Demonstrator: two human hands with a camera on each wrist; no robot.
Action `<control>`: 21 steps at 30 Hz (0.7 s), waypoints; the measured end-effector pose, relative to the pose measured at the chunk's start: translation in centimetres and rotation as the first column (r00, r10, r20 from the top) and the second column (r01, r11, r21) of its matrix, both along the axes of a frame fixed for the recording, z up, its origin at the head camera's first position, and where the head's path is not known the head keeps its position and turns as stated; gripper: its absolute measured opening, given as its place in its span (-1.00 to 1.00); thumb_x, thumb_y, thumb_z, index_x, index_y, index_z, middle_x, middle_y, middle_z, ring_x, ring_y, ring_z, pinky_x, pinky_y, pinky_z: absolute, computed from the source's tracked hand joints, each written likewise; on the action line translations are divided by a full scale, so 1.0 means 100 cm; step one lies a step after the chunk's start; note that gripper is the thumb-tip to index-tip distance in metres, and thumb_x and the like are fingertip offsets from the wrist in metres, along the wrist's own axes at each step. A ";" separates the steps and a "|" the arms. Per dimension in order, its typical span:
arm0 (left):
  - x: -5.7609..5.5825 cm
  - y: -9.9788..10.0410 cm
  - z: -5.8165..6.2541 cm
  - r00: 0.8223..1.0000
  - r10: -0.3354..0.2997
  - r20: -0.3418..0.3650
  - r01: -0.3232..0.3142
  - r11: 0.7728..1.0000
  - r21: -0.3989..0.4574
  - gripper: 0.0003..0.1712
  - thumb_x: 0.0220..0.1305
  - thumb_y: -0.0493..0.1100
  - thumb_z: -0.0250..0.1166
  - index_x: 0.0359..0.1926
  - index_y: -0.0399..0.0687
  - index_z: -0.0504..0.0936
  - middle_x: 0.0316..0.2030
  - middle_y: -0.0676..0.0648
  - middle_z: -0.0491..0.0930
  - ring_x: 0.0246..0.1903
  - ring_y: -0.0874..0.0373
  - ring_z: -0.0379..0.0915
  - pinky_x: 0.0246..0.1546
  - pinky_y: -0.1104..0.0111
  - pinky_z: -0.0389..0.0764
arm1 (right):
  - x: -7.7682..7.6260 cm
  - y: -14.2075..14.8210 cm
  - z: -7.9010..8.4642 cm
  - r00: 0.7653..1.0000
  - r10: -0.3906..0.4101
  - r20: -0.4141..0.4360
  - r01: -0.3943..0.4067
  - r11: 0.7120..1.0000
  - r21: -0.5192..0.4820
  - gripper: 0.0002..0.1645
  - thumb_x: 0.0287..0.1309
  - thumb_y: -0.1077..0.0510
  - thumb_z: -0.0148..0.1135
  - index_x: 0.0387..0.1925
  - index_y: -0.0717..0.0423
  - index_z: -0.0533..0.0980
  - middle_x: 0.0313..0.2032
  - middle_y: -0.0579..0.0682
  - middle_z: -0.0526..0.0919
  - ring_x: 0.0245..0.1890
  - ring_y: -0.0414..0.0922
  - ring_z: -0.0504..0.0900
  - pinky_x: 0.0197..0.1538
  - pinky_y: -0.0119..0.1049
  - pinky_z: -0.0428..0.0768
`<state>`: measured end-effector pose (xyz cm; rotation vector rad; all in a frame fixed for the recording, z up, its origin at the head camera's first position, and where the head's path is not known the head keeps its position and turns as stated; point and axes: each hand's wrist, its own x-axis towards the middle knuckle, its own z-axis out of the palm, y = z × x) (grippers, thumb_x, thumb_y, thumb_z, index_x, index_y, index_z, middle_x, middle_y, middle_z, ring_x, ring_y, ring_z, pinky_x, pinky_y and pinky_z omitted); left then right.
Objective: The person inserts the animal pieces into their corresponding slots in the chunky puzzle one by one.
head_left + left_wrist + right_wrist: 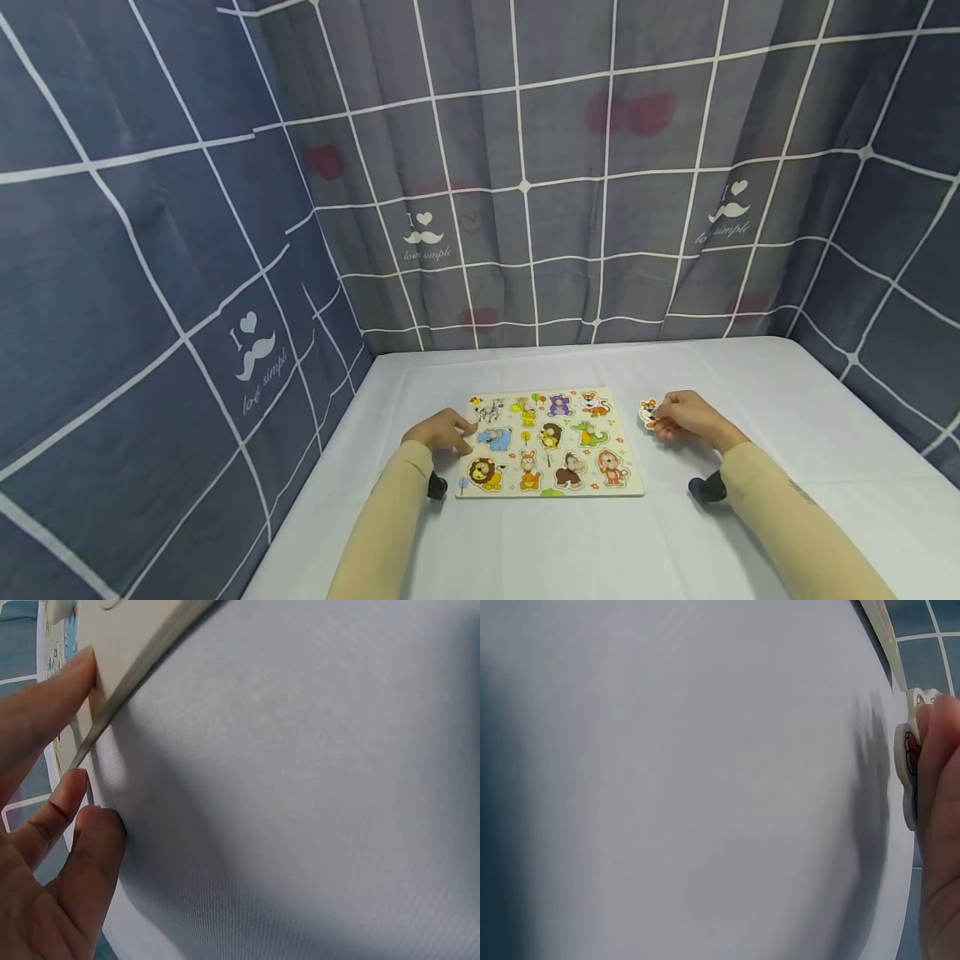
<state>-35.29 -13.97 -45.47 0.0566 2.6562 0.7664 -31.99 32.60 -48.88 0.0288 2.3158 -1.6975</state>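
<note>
A wooden animal puzzle board (536,458) lies flat on the white table, showing a zebra, giraffe, elephant, lion and several other animals. At its left edge is my left hand (442,431). The left wrist view has one digit (81,671) of that hand resting on the board's top face, while the other fingers bend beside the edge. To the right of the board, my right hand (688,417) pinches an animal-shaped puzzle piece (647,413), white with orange parts. In the right wrist view the piece (904,761) stands on edge between the fingers, partly hidden by them.
A white cloth covers the table (585,550). Dark blue curtains (570,208) with white grid lines enclose it at the back and sides. Black wrist devices (707,488) sit under both forearms, close above the cloth.
</note>
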 end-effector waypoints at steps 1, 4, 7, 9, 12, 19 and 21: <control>0.000 0.000 0.001 1.000 -0.004 -0.001 0.004 1.000 0.002 -0.40 -0.02 -0.20 0.58 0.13 0.03 0.69 0.27 -0.21 0.52 0.20 -0.11 0.43 0.32 -0.07 0.38 | 0.000 -0.001 0.001 1.000 -0.005 0.003 0.005 1.000 0.004 -0.88 0.29 0.29 0.09 -0.36 0.28 0.44 -0.55 -0.03 0.68 -0.58 -0.24 0.64 -0.45 -0.42 0.65; 0.000 0.000 0.001 1.000 0.004 0.004 -0.004 1.000 0.008 -0.40 -0.03 -0.20 0.58 0.13 0.02 0.69 0.26 -0.22 0.52 0.17 -0.08 0.44 0.33 -0.07 0.38 | -0.002 -0.003 0.003 1.000 -0.012 0.011 0.012 1.000 0.006 -0.88 0.30 0.29 0.08 -0.36 0.29 0.44 -0.54 -0.03 0.68 -0.57 -0.24 0.65 -0.43 -0.42 0.66; 0.001 0.000 0.002 1.000 0.005 0.000 -0.005 1.000 0.004 -0.40 -0.03 -0.19 0.58 0.12 0.01 0.69 0.24 -0.20 0.53 0.09 -0.04 0.46 0.30 -0.06 0.40 | -0.004 -0.006 0.005 1.000 -0.006 0.008 0.006 1.000 -0.007 -0.87 0.32 0.30 0.07 -0.35 0.30 0.44 -0.53 -0.03 0.69 -0.55 -0.24 0.66 -0.40 -0.42 0.67; 0.001 0.000 0.002 1.000 0.007 0.000 -0.007 1.000 0.006 -0.40 -0.03 -0.19 0.58 0.12 0.02 0.69 0.23 -0.20 0.53 0.07 -0.04 0.45 0.30 -0.05 0.41 | -0.005 -0.009 0.006 1.000 0.000 0.003 0.000 1.000 -0.011 -0.87 0.33 0.30 0.06 -0.34 0.31 0.45 -0.52 -0.04 0.69 -0.54 -0.25 0.66 -0.39 -0.42 0.67; 0.002 0.000 0.001 1.000 0.004 -0.001 -0.004 1.000 0.008 -0.40 -0.03 -0.19 0.58 0.12 0.06 0.70 0.25 -0.20 0.53 0.13 -0.07 0.47 0.31 -0.05 0.41 | -0.007 -0.012 0.006 1.000 0.003 0.004 -0.003 1.000 -0.028 -0.87 0.34 0.31 0.07 -0.33 0.33 0.46 -0.52 -0.05 0.70 -0.54 -0.25 0.66 -0.38 -0.42 0.67; 0.001 -0.001 0.000 1.000 -0.005 0.000 0.005 1.000 -0.003 -0.41 0.00 -0.20 0.57 0.13 0.03 0.69 0.27 -0.21 0.52 0.12 -0.06 0.46 0.30 -0.04 0.42 | -0.011 -0.019 0.006 1.000 0.022 -0.004 -0.022 0.997 -0.070 -0.87 0.35 0.32 0.08 -0.34 0.32 0.47 -0.51 -0.06 0.71 -0.53 -0.26 0.67 -0.36 -0.42 0.69; 0.001 0.000 0.000 1.000 -0.009 -0.003 0.009 1.000 -0.009 -0.41 0.01 -0.19 0.57 0.14 0.02 0.68 0.28 -0.21 0.51 0.15 -0.06 0.46 0.31 -0.05 0.42 | -0.012 -0.021 0.006 1.000 0.026 -0.008 -0.026 0.997 -0.079 -0.87 0.35 0.33 0.07 -0.36 0.30 0.47 -0.51 -0.06 0.71 -0.53 -0.27 0.68 -0.36 -0.43 0.69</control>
